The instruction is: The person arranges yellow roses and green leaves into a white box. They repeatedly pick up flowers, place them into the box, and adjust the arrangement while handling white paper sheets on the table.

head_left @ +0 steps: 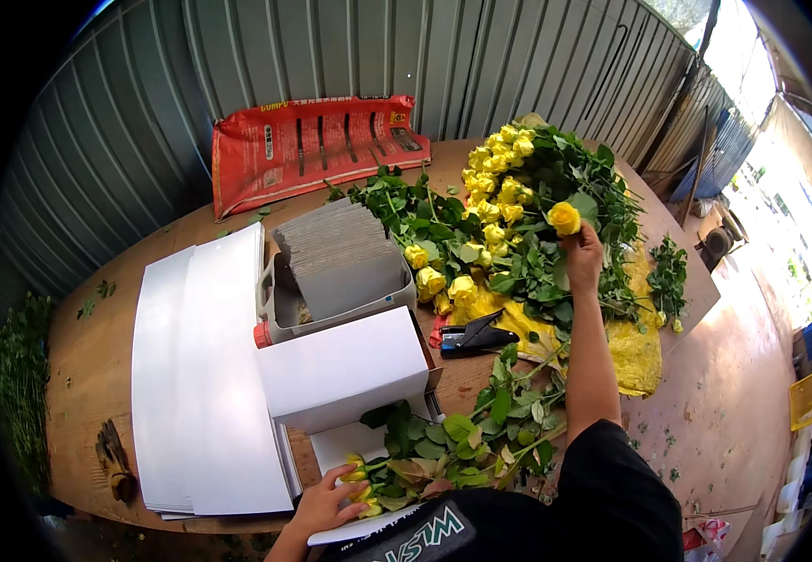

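Observation:
My right hand (582,245) is closed on a single yellow rose (563,218), beside a large heap of yellow roses (504,159) with dark leaves. At the bottom, my left hand (331,501) rests with fingers spread on the yellow heads of a smaller rose bunch (359,470), which lies on a white card sheet (336,454) with its leafy stems reaching right. A white card box (340,365) is just above that bunch. A black stapler (476,339) lies right of the box, near a yellow woven sack (640,361) under the heap.
White card sheets (195,375) are stacked at left, beside a cut jerrycan (284,309) holding grey cardboard pieces (331,239). A red sack (322,150) lies against the metal wall. Gloves (114,459) and green stems (17,393) are at left; a yellow crate (811,393) stands at right.

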{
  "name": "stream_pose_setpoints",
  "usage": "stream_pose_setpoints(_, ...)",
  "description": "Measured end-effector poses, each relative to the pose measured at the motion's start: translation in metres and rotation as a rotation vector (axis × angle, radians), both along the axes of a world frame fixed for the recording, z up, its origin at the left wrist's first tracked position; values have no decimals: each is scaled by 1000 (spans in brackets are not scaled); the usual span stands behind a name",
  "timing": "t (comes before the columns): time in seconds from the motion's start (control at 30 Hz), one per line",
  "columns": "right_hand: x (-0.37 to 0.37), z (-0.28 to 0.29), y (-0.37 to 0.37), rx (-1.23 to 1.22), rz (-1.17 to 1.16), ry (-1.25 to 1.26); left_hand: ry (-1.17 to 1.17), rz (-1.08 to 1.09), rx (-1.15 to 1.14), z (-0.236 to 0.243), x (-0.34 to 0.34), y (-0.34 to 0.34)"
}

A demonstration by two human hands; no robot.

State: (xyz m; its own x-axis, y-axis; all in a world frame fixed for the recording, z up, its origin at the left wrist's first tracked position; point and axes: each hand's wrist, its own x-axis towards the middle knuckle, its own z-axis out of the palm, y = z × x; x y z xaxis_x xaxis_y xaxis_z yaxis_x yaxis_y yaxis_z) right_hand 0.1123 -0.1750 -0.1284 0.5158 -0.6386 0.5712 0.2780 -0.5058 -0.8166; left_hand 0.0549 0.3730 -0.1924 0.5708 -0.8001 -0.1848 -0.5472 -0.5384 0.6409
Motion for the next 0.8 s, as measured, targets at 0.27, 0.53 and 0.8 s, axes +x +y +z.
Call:
stream_pose_setpoints(0.27,-92,135,56,-628,-180,161,-178,-25,-36,-3,-4,-2)
stream_pose_setpoints(0.53,-76,75,290,-1035,676,501,-300,-131,0,-11,-3,7)
stream_pose_setpoints(0.8,-35,-72,333,-1128,931,964,-451,-145,-18,-13,-6,4)
